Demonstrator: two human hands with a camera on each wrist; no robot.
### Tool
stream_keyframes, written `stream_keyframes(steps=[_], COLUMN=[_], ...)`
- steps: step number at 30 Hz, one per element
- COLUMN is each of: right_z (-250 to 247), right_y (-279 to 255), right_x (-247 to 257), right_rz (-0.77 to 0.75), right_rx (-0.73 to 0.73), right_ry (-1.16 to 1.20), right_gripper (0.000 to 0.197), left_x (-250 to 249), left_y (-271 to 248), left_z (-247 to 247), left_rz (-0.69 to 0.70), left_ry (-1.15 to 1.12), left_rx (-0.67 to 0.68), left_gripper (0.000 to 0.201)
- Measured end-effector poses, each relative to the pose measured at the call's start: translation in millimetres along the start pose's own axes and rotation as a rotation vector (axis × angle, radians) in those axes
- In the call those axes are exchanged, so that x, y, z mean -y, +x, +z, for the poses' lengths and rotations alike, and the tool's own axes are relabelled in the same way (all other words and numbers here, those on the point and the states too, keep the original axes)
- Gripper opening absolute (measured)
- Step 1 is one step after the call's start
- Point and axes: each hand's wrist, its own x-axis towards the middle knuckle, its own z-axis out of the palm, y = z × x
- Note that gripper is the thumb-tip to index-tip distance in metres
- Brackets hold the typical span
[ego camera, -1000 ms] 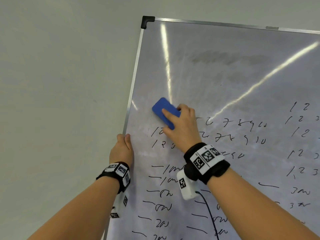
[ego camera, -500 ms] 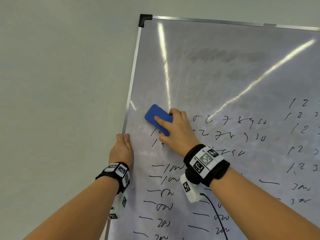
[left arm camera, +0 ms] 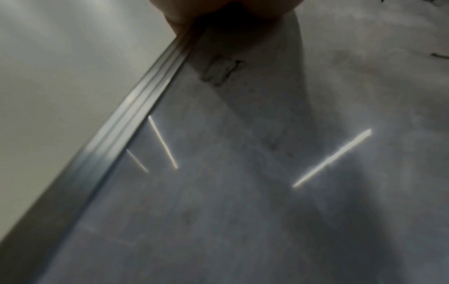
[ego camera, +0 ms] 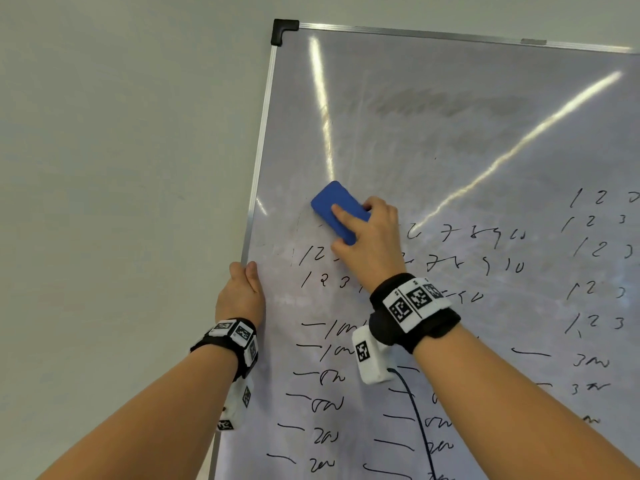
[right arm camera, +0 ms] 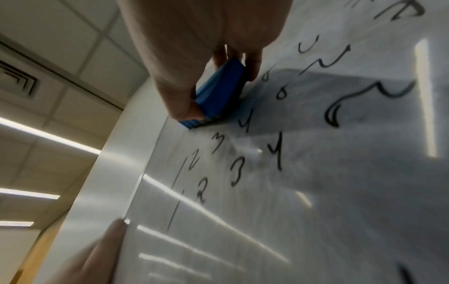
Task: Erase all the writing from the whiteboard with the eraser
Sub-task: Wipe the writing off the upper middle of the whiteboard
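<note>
Right hand: the right hand (ego camera: 372, 244) grips the eraser (ego camera: 337, 209), thumb along its long near side, fingers curled over the far side, holding it flat against the whiteboard (ego camera: 450, 133).
Left hand: the left hand (ego camera: 242, 292) clasps the frame (ego camera: 258, 174) at the board's 9 o'clock edge, thumb on the face, fingers wrapped out of sight behind.
Eraser position: upper left of the board, just at 12 o'clock of the topmost row of digits (ego camera: 311, 256), tilted with one end toward 10 o'clock.
Eraser handling: judged light and rigid in its blue shell, with a darker, softer pad underneath; best held by the two long sides, as now.
Eraser shape: rounded rectangular block, smooth top, ribbed side in the right wrist view.
Board surface: glossy, hard, likely slippery; it mirrors ceiling lights as bright streaks, with grey smears (ego camera: 443, 103) toward 12 o'clock.
Frame: ridged pale metal, black plastic corner cap (ego camera: 282, 29).
Writing left: black marker rows from 3 to 6 o'clock.
</note>
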Motion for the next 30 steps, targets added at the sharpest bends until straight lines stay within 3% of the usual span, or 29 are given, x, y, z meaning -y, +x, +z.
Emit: stream_keyframes(steps=[4,9,13,18,22,27,30], right_z=[7,-1,6,-3,7,-10,-5], right_y=[-20,-10,-22,-8,-21,-6,-21], right_x=[4,-10,1,-15,-4,-23,-12], right_rz=[-0.175,0.036,-0.170,-0.019,-0.265,-0.008,-0.156], right_rx=[0.166,-0.029,0.153,-0.038,0.143,-0.052,0.112], right_ry=[-0.044,0.019,-0.037,0.010,-0.072,0.029,-0.008], right_gripper=[0.052,0.050,0.052,0.048,0.049,0.048,0.051], left_x=[1,0,-1,-1,0,-2,-1], left_y=[0,0,-1,-1,-1,-1,0], left_z=[-1,-1,-1,-1,-2,-3,-3], left_rz=[-0.009,-0.015,-0.025,-0.029,-0.032,-0.021,-0.029], left_ry=[-0.004,0.011,0.009,0.030,0.023,0.033,0.038], left_rx=[0.009,0.012,0.013,0.017,0.032,0.033,0.039], left_gripper=[0.030,0.034,0.033,0.037,0.037,0.038,0.039])
